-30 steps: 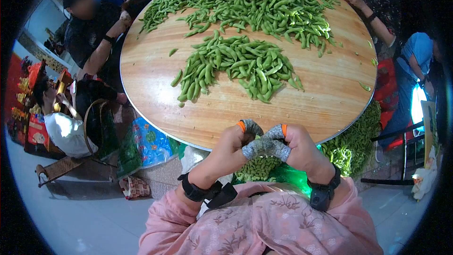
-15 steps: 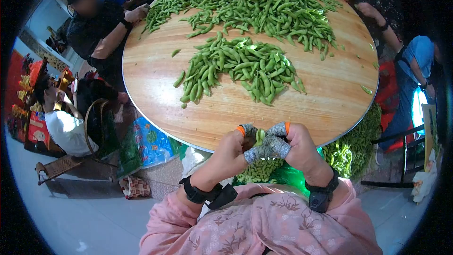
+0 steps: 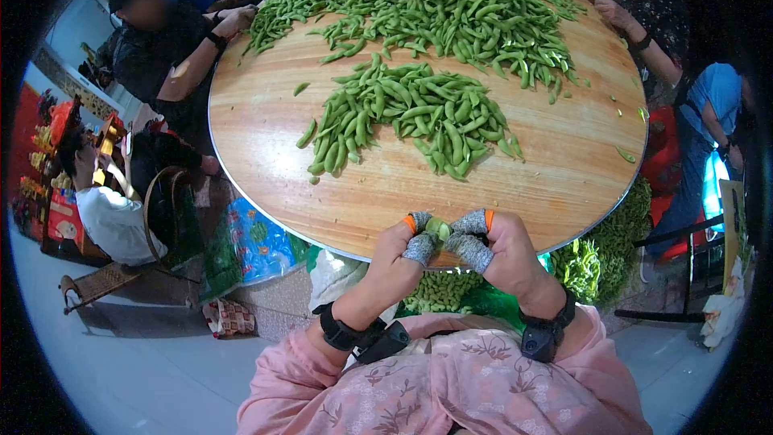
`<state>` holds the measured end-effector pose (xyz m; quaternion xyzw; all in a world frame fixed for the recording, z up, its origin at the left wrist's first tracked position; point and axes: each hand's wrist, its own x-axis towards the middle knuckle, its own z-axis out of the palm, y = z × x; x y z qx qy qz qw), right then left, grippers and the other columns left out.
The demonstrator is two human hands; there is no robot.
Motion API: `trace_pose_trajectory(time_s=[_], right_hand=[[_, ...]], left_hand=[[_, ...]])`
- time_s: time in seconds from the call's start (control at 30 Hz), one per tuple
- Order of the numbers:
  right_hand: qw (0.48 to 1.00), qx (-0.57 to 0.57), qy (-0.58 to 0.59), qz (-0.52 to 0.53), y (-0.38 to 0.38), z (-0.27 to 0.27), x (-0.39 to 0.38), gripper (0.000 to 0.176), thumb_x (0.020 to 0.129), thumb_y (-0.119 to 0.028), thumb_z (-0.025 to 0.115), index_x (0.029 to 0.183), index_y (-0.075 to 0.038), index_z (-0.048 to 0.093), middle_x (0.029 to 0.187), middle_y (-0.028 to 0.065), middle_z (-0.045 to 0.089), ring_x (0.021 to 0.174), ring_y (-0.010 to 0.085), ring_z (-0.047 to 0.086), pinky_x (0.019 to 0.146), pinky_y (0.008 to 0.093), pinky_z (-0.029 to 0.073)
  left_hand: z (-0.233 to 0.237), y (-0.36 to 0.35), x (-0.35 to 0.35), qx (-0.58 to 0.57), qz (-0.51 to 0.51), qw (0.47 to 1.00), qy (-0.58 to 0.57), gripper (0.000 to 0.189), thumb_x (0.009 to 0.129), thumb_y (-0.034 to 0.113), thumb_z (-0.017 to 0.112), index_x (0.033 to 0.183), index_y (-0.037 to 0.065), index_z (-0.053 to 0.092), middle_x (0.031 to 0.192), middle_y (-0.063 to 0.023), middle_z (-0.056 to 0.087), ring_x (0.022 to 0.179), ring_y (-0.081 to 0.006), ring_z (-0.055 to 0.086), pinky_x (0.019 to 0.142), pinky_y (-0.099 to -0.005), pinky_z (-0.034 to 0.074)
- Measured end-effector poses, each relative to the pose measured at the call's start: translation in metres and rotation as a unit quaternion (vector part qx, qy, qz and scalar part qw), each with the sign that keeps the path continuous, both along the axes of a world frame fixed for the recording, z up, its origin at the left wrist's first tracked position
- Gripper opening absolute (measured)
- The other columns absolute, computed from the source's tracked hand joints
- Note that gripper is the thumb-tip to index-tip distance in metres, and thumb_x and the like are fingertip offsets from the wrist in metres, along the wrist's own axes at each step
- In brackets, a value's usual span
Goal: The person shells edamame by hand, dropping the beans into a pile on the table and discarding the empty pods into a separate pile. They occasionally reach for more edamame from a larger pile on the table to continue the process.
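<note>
Pinching a green pod (image 3: 438,228) btwn fingertips of both hands, at near edge of round wood-grain table (image 3: 555,169); L hand (image 3: 388,253) closed on pod's L side, R hand (image 3: 515,251) closed on its R side; pale green face of pod shows, finer detail too small to tell; grey finger covers (image 3: 419,250) on both hands, orange bands at thumbs; black strap w/ device on each wrist.

Small pod heap (image 3: 403,113) mid-table, well apart fr. hands; large pod pile (image 3: 435,0) behind it, toward far edge; few loose pods scattered near R rim.

Below hands, partly hidden: mass of small green beans (image 3: 439,292), w/ green plastic beside; pile of green husks (image 3: 604,258) low at R, beyond table edge.

Co-worker in black (image 3: 165,48) at L rim, hands by large pile; co-worker in dark patterned top (image 3: 652,8) at far R, hands together, contents unclear; person in white top (image 3: 121,225) seated L, apart fr. table.
</note>
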<state>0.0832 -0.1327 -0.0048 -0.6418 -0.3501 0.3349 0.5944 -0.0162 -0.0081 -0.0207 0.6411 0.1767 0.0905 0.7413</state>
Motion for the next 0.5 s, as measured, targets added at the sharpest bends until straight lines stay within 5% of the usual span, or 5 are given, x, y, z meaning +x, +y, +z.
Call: trace_pose_trajectory(time_s=[0.2, 0.3, 0.5], right_hand=[[0.999, -0.015, 0.003, -0.028, 0.0, -0.005, 0.003, 0.006, 0.076, -0.002, 0.055, 0.079, 0.002, 0.057, 0.07, 0.0024, 0.058, 0.064, 0.0062, 0.051, 0.057, 0.0219, 0.043], [0.997, 0.006, -0.034, -0.067, -0.002, -0.004, 0.007, 0.006, 0.076, -0.003, 0.055, 0.079, 0.002, 0.058, 0.069, 0.0022, 0.058, 0.063, 0.0061, 0.05, 0.056, 0.0221, 0.042], [0.999, 0.005, -0.023, 0.027, 0.0, 0.002, 0.0, 0.008, 0.075, -0.003, 0.055, 0.081, 0.002, 0.058, 0.07, 0.0036, 0.059, 0.064, 0.0063, 0.051, 0.057, 0.0222, 0.043]], left_hand=[[0.006, 0.005, -0.006, 0.062, -0.06, 0.996, 0.015, 0.013, 0.08, 0.006, 0.04, 0.085, 0.002, 0.052, 0.07, -0.0011, 0.052, 0.064, -0.0077, 0.046, 0.06, -0.0205, 0.038], [0.011, 0.016, -0.01, 0.101, -0.004, 0.994, 0.049, 0.014, 0.081, 0.001, 0.04, 0.089, 0.0, 0.051, 0.07, -0.0013, 0.052, 0.066, -0.0085, 0.048, 0.06, -0.021, 0.039], [0.015, 0.014, 0.0, 0.051, -0.011, 0.998, -0.033, 0.018, 0.072, 0.009, 0.063, 0.084, 0.001, 0.053, 0.068, 0.0018, 0.051, 0.065, -0.0048, 0.046, 0.057, -0.0186, 0.038]])
